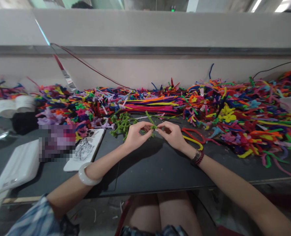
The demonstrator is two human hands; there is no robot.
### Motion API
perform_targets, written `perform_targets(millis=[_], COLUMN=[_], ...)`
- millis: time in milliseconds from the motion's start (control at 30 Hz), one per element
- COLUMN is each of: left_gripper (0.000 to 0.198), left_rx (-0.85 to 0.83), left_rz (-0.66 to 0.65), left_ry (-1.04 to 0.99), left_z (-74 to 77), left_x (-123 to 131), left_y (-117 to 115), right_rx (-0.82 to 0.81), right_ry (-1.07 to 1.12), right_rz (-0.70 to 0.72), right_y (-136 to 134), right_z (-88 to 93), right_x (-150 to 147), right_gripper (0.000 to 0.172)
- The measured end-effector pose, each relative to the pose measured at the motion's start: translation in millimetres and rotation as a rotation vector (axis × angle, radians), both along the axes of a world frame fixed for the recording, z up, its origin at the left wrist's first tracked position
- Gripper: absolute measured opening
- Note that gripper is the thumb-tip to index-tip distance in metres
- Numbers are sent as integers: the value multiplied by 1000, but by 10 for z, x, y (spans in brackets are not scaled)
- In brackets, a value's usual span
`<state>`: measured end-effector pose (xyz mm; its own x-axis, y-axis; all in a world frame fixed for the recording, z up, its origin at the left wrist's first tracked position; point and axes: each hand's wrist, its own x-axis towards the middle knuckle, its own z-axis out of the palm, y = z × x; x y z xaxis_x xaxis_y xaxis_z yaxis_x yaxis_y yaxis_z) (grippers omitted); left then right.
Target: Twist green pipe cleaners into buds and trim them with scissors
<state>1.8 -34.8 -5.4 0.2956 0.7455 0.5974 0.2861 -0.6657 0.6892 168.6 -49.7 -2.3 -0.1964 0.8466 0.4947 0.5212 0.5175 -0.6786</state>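
Note:
Both hands meet over the dark table point(147, 167), pinching one green pipe cleaner point(151, 123). My left hand point(135, 134) has its fingers closed on the left part of the twisted green piece. My right hand point(172, 134) pinches its right part. One end of the stem sticks up and back between the two hands. A small heap of finished green pieces point(122, 124) lies just behind my left hand. My left wrist wears a pale bangle point(86, 175), and my right wrist wears dark bracelets point(197, 157).
A long bank of mixed coloured pipe cleaners point(233, 108) runs along the back of the table. Straight bundled stems point(152, 105) lie behind the hands. A phone point(86, 149) and a white box point(20, 165) lie at the left, near paper cups point(12, 105). Red and yellow loops point(193, 136) lie beside my right hand.

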Motion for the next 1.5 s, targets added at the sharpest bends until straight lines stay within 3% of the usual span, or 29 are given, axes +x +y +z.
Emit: perform_targets(millis=[200,433,600,833,967,1267,1500], left_gripper=[13,13,14,14,14,31,18], left_rx=[163,149,-104,-693,-821,-653,-179], left_rz=[25,26,-3,-293,-361,-261,-55], left_ry=[109,95,46,-127,-198,-288,-24], left_z=[2,-19,4,-10,-25,-44,-38], left_x=[-13,-2,-20,-96,-112,-8,-28], left_y=[5,22,56,191,206,123,81], right_rx=[3,-110,-158,-204,-247,-126,-32], right_ry=[-19,12,37,45,51,60,41], right_rz=[-30,-28,34,194,246,75,1], right_y=[3,-1,-3,-43,-48,31,17], right_z=[-46,-54,-32,46,65,-21,-10], right_x=[-10,-30,-18,3,3,15,14], right_gripper=[13,13,15,15,15,19,20])
